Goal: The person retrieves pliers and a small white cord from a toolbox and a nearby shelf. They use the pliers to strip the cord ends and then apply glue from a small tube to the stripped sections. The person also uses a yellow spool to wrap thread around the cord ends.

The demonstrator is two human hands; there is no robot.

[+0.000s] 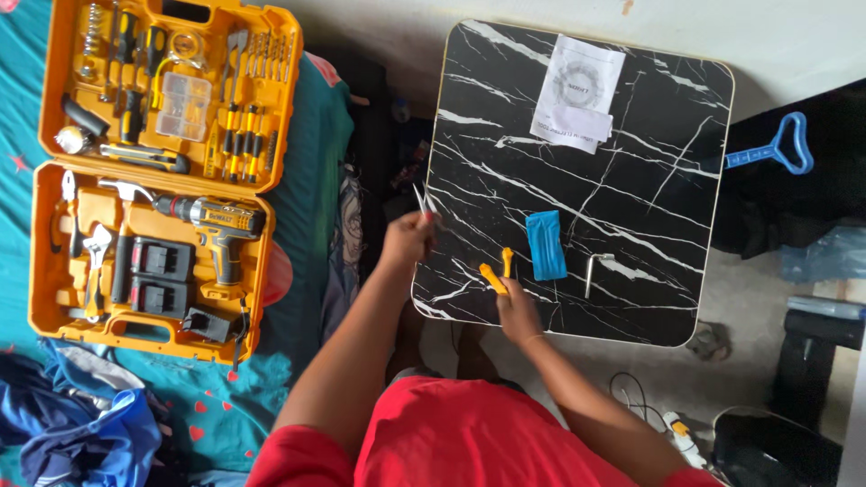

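Yellow-handled tool (494, 278) is clamped in the right hand (517, 311) at centre frame; thin metal pieces (422, 202) are pinched by the left hand (406, 239); the cordless drill (216, 225) lies untouched in its orange case (45, 261).

Home bedroom, teal bedsheet (311, 135), clothes heap (81, 424), open orange toolcase (153, 171)

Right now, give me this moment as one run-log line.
left hand: holds thin metal piece | right hand: grips yellow-handled tool | black marble table: blue pouch, hex key

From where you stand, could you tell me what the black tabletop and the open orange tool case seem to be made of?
Black tabletop: glossy marble-look surface with white veins; real stone or printed laminate, I cannot tell. Orange tool case: looks like moulded plastic, with shaped recesses holding the tools.
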